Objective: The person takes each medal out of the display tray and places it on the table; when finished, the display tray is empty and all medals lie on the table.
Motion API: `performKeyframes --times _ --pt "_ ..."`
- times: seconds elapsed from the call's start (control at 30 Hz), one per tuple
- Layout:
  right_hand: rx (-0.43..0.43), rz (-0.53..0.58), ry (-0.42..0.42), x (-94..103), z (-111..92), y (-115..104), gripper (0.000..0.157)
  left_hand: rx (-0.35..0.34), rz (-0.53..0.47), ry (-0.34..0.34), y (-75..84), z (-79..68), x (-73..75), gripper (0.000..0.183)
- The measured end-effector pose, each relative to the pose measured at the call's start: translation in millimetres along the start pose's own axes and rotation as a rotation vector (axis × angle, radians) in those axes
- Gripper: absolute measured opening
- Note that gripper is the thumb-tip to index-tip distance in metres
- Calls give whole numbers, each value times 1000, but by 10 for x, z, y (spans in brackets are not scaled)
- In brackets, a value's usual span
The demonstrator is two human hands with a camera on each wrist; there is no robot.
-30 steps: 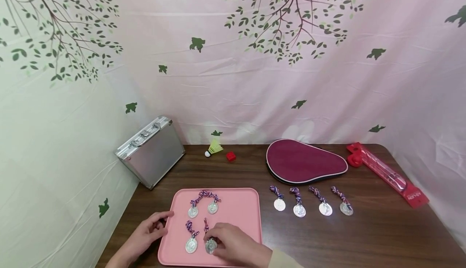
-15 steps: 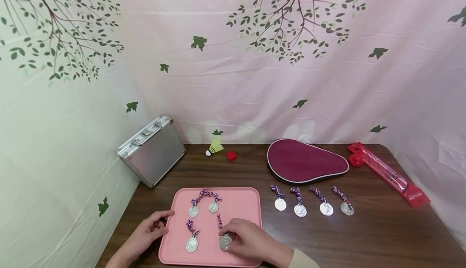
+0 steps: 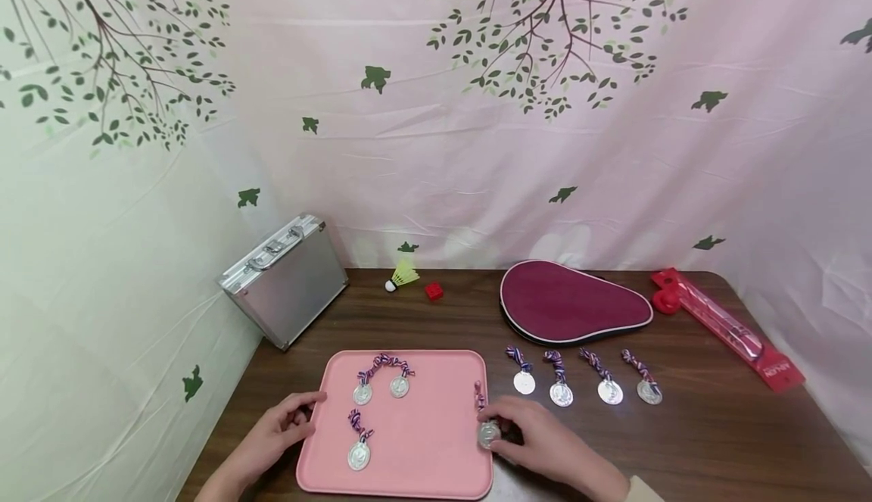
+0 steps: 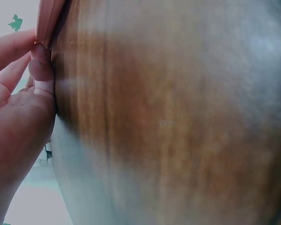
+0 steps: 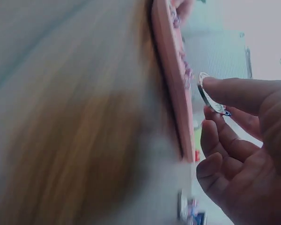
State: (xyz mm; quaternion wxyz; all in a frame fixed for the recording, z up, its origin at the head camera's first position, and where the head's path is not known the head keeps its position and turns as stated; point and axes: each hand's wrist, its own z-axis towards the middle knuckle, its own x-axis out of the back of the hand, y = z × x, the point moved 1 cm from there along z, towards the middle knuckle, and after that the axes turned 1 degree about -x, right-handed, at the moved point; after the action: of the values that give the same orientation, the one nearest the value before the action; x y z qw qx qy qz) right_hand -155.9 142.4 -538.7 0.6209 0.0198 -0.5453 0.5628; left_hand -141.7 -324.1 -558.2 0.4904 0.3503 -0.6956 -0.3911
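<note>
My right hand (image 3: pixel 548 441) pinches a silver medal (image 3: pixel 488 434) with a knotted red, white and blue ribbon, over the right rim of the pink tray (image 3: pixel 422 445). The right wrist view shows this medal (image 5: pixel 206 96) held at its edge between thumb and fingers, lifted above the tray. Three other medals lie on the tray: two at the back, left (image 3: pixel 363 394) and right (image 3: pixel 399 386), and one in front (image 3: pixel 359 455). My left hand (image 3: pixel 275 430) holds the tray's left rim; close up, its fingertips (image 4: pixel 40 68) are curled against the tray edge (image 4: pixel 46 23).
Several medals (image 3: pixel 562 394) lie in a row right of the tray. Behind them is a maroon paddle case (image 3: pixel 572 301), with a red package (image 3: pixel 732 328) farther right. A silver case (image 3: pixel 293 290), a yellow shuttlecock (image 3: pixel 402 276) and a red block (image 3: pixel 434 291) stand at the back.
My right hand has carried the medal rightward, from the tray's front middle to its right rim. The left hand stays at the tray's left side.
</note>
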Motion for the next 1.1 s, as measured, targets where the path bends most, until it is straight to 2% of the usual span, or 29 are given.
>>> performKeyframes --times 0.2,0.33,0.53,0.77,0.93,1.1 --pt "-76 -75 0 160 -214 153 34 11 1 11 14 -14 6 45" --pt "-125 -88 -43 203 -325 208 34 13 8 9 18 -11 2 45" --pt "-137 -153 -103 231 -425 224 34 16 2 11 8 -2 -7 45" --pt "-168 -177 -162 268 -443 210 31 7 -13 4 -6 2 -15 46" --pt "-139 -182 -164 300 -400 187 32 7 -11 3 -18 -1 -11 46" --pt "-123 -214 -136 306 -271 132 28 13 -9 8 -14 2 -2 45"
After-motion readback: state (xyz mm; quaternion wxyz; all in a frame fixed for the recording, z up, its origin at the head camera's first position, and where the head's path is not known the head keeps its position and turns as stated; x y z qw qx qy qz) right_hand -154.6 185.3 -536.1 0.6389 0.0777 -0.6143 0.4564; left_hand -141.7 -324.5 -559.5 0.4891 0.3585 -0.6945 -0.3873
